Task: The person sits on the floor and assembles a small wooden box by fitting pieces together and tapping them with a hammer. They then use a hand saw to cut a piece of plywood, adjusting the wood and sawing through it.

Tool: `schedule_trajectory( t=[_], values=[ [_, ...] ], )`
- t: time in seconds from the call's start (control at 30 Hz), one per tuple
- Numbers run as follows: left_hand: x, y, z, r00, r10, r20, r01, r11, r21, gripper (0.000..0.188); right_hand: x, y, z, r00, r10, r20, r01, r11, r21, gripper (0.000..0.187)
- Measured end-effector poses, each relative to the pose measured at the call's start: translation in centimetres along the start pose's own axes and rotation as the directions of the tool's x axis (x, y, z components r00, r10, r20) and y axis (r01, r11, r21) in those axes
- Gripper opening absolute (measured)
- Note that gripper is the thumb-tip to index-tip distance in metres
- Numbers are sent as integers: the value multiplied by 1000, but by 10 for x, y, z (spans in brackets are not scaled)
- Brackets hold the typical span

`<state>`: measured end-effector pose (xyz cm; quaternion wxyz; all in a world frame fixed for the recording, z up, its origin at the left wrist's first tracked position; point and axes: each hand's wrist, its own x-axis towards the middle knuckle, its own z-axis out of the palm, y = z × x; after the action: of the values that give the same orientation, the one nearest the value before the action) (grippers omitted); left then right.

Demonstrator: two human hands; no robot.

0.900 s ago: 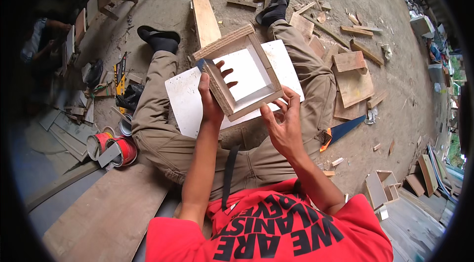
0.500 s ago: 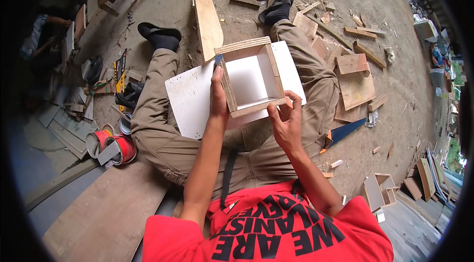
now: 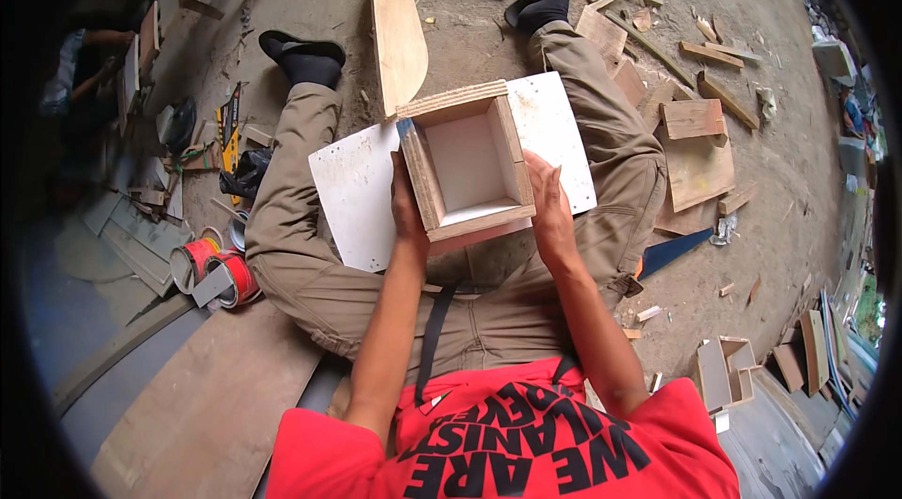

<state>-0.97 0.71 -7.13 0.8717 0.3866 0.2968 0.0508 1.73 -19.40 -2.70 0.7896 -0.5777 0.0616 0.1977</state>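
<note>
Between my two hands is a small square plywood box (image 3: 515,156), with its opening facing me and a whitish inside. A blue mark shows at its upper left corner. My left hand (image 3: 407,208) presses along the left side, its fingers partly hidden behind the box. Against the right side lies my right hand (image 3: 552,212), fingers together and pointing away from me. Under the box a white board (image 3: 357,189) spans my thighs, with small dark dots near its edges. A pale plywood piece with one rounded edge (image 3: 396,38) lies just beyond the board.
A handsaw with a blue blade (image 3: 672,253) lies beside my right knee. Wood offcuts (image 3: 695,165) scatter over the ground on the right. Red paint cans (image 3: 228,278) and a yellow-black saw (image 3: 230,132) are at left. Another small box (image 3: 723,372) sits at lower right.
The box has tipped so its opening faces me more squarely. My right hand has shifted from the lower right corner up to the right side, and my left hand has slid lower.
</note>
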Motion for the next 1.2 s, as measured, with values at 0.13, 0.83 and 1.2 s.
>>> schedule_trajectory(
  t=[0.13, 0.83, 1.2],
  values=[
    [-6, -1, 11, 1000, -8, -24, 8, 1000, 8, 61, 0, -12, 4, 990, -87, 112, 111, 967, -228, 80],
    [-9, 30, 29, 997, -11, -72, 13, 1000, 21, 62, 5, -13, 9, 968, -144, 208, 181, 968, -176, 78],
    [4, 40, 26, 998, -52, -44, 50, 998, -47, 62, 10, -21, 19, 971, -141, 194, 185, 956, -229, 81]
  ],
)
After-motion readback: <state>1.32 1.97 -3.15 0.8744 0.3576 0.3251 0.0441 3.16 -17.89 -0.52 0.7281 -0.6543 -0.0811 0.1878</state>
